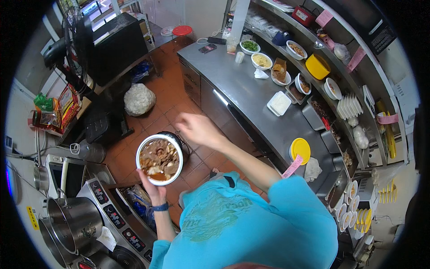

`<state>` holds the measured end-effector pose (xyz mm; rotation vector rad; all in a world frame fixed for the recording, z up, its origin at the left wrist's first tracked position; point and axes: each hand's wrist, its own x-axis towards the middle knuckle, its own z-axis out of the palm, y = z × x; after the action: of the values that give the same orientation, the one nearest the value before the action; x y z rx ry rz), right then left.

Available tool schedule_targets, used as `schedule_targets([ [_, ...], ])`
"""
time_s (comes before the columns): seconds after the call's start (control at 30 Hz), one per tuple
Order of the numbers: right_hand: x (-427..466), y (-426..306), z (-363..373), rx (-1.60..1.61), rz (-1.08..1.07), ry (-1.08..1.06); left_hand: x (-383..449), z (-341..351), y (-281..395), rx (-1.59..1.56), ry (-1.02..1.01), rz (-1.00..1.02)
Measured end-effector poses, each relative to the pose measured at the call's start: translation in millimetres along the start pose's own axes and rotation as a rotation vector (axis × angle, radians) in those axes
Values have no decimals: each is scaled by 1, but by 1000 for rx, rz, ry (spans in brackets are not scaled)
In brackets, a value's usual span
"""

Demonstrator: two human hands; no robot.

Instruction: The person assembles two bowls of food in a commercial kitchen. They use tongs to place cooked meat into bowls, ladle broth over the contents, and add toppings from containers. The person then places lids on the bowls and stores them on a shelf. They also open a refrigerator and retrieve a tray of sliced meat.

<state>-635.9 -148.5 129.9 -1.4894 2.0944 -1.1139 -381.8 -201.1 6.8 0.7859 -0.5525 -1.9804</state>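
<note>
My left hand holds a round white bowl from below and at its near left rim, above the tiled floor. Sliced meat, pale pieces and a reddish-brown broth fill the bowl. Just beyond the bowl, my right hand is raised with its fingers curled inward. It is blurred, and the inside of its grip is hidden. On the steel counter to the right are a bowl of chopped greens, a bowl of pale yellow minced food and a tub with a yellow lid.
A black bin stands partly under the bowl. A large pale bag lies on the floor. Steel pots and cooker controls line the left. Shelves above the steel counter hold more bowls. A red stool stands farther back.
</note>
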Motion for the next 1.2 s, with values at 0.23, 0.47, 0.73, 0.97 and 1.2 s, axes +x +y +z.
schedule_targets([
  [0.23, -64, 142, -41, 879, 596, -146, 66, 102, -95, -44, -230, -238],
  [0.47, -64, 196, -95, 983, 750, 227, 126, 187, -176, 69, -376, -552],
  [0.73, -32, 285, -108, 905, 820, 617, 237, 246, -278, 251, -595, -833],
  [0.97, -10, 372, -101, 897, 862, 872, 329, 318, -353, 678, -707, -880],
  [1.2, -4, 446, -83, 909, 960, 1035, 379, 366, -414, 1222, -813, -861],
])
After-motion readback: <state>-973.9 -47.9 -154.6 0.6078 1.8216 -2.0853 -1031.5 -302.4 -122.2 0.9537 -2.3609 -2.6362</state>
